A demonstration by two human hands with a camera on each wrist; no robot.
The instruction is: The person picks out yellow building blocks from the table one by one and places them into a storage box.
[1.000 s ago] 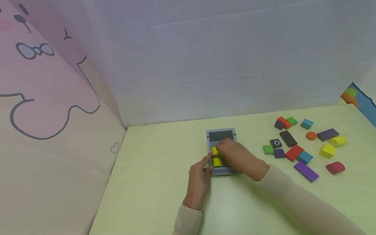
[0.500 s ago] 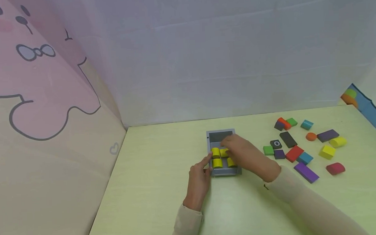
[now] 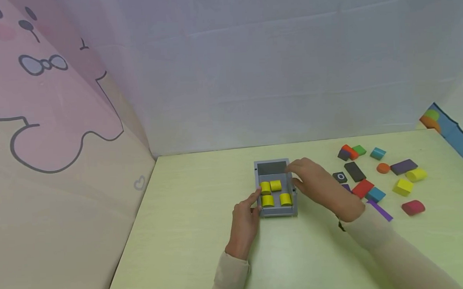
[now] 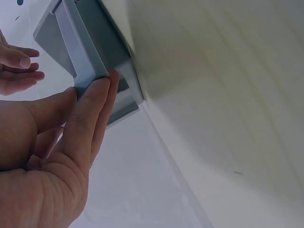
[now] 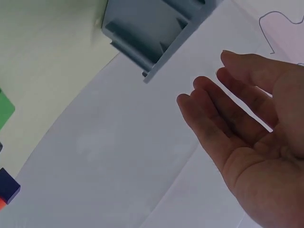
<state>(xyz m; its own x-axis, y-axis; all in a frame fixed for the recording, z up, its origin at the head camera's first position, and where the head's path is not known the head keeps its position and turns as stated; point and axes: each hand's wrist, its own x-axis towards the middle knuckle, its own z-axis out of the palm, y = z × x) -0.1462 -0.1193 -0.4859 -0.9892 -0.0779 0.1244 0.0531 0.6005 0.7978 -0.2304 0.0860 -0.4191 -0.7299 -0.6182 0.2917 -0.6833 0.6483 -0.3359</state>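
A grey open-topped box point(image 3: 277, 211) stands on the table, with several yellow rounded blocks point(image 3: 267, 201) lying inside it. One yellow block point(image 3: 285, 199) is by the front right corner, apart from the others. My left hand point(image 3: 245, 222) is at the box's left side; in the left wrist view its thumb and fingers point(image 4: 92, 111) pinch the grey wall point(image 4: 83, 42). Over the right rim hovers my right hand point(image 3: 320, 189). The right wrist view shows that hand point(image 5: 251, 128) with loosely bent fingers, nothing between them, apart from the box point(image 5: 145, 28).
Loose coloured blocks are scattered on the right of the table, among them a red one point(image 3: 363, 188), a black one point(image 3: 355, 171), a yellow one point(image 3: 403, 187) and a crimson one point(image 3: 413, 207). My right forearm partly covers a purple block point(image 3: 381, 211). A pale cloth wall point(image 3: 282, 74) rises behind.
My right hand has moved right, out of the box to its right rim, uncovering the yellow blocks on that side. The left hand has stayed at the box's left side.
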